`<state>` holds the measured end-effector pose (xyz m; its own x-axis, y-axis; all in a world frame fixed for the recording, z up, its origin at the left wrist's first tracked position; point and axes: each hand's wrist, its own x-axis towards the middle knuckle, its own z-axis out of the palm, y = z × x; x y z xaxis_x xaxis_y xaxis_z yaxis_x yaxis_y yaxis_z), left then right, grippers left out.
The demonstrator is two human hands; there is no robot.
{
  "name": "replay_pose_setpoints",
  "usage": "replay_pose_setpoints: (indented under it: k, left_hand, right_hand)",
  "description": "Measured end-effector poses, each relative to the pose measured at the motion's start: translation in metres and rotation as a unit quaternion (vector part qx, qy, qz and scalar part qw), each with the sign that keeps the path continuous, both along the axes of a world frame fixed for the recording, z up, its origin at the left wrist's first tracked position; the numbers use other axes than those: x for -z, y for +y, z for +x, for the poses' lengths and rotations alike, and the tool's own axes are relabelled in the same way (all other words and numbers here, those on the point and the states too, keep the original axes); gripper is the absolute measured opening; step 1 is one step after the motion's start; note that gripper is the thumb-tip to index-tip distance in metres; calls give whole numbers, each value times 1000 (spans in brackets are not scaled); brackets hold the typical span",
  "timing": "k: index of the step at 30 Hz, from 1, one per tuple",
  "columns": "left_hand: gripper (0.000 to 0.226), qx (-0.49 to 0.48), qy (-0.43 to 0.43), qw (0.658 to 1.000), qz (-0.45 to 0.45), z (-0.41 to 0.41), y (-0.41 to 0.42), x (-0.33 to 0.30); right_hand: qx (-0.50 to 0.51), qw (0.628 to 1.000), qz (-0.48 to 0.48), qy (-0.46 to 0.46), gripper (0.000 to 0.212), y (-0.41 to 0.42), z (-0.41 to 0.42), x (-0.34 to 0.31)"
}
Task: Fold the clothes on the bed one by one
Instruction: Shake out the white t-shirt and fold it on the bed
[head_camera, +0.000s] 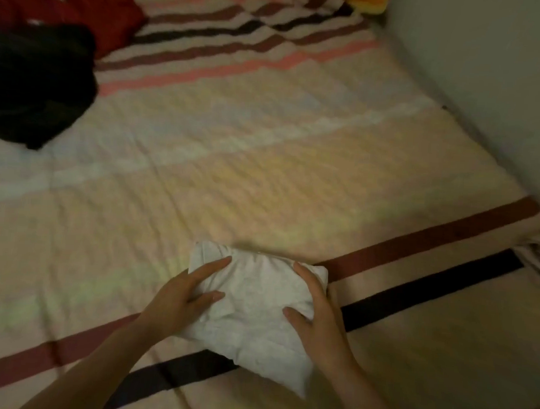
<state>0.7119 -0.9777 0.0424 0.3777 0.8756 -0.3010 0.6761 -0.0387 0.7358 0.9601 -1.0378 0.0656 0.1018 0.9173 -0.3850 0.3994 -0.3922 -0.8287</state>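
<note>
No readable text, labels or numbers anywhere.

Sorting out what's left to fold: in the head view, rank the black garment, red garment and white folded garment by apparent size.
1. black garment, partly cut off by the frame
2. red garment, also cut off and partly covered
3. white folded garment

The white one lies nearest the camera, so the last two are uncertain.

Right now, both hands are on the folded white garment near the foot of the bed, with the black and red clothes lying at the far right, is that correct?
Not quite: the head view shows the black clothes and red clothes at the far left, not right. The rest holds: the left hand and right hand are on the folded white garment.
</note>
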Motion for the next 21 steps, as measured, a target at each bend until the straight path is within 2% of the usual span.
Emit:
replay_pose_setpoints:
  k: [12,16,21]
  left_hand:
    - [50,84,-39,979,182,174,38,-259]
    - [52,137,-52,965,219,229,29,-308]
    - [51,191,-53,951,237,302,19,-330]
  right_hand:
    - [79,981,147,-95,64,-5,154,-259]
    - [116,972,157,-127,65,-38,196,-311]
    - [174,957,153,-175,65,-76,255,-335]
